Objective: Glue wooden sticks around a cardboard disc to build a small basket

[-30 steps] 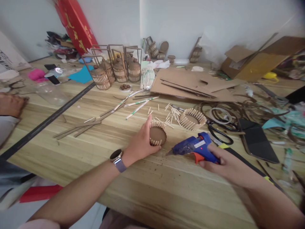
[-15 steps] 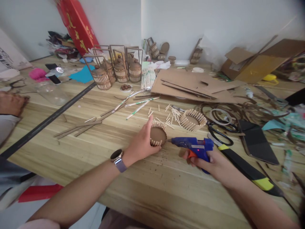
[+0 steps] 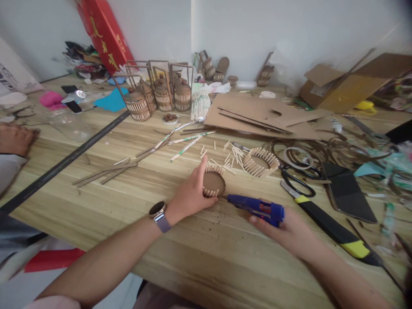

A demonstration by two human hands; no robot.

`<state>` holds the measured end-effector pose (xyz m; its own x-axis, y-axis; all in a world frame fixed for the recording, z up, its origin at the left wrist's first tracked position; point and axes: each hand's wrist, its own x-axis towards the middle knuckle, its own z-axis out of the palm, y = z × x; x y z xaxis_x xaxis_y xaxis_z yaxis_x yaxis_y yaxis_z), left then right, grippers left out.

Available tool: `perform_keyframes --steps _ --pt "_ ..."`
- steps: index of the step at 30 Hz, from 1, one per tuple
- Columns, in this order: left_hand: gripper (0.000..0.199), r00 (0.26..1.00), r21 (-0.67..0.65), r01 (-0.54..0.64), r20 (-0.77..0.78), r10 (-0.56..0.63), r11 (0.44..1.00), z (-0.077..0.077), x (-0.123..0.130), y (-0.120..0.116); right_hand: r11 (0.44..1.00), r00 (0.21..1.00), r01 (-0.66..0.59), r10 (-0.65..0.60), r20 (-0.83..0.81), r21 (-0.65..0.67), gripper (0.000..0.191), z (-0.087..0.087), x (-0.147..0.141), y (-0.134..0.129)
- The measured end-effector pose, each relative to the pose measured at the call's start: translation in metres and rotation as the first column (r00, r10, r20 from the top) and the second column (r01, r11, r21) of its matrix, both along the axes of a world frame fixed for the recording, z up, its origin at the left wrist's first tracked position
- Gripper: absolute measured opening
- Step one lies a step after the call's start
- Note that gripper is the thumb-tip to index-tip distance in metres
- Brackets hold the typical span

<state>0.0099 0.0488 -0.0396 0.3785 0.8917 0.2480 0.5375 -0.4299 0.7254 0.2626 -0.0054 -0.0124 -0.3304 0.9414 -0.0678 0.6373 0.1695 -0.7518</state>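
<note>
My left hand grips the left side of a round brown base ringed with short pale sticks, thumb and fingers around its edge. My right hand is closed on a blue glue gun, which is tipped over, its nozzle close to the lower right edge of the base. Loose short sticks lie behind the base. A second ring of sticks rests to the right of them.
Scissors, a black-and-yellow cutter and a phone lie at the right. Cardboard and small lidded baskets are at the back. Another person's hand rests at the far left.
The glue gun has tilted over and its nozzle has moved down along the base's right edge. My right hand has turned with it. My left hand and the base look unchanged.
</note>
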Motion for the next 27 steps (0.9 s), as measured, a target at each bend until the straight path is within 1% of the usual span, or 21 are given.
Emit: perform_keyframes --steps 4,8,12,27 --pt "0.116 1.0 0.004 0.002 0.007 -0.002 1.0 0.001 0.0 0.0 1.0 0.998 -0.003 0.002 0.058 0.03 0.025 0.001 -0.004 -0.003" --pt "0.116 1.0 -0.012 0.0 0.008 0.0 1.0 0.002 0.0 -0.001 1.0 0.997 -0.014 0.012 0.073 0.021 0.025 0.006 -0.009 -0.003" --pt "0.117 1.0 0.0 0.004 0.005 -0.004 1.0 0.002 0.0 0.0 0.999 0.995 -0.011 0.008 0.104 0.031 0.023 0.008 -0.012 -0.003" --pt "0.115 1.0 -0.022 0.0 0.01 0.0 1.0 0.004 0.0 -0.001 1.0 0.992 0.001 -0.004 0.126 0.024 0.027 0.002 -0.011 -0.004"
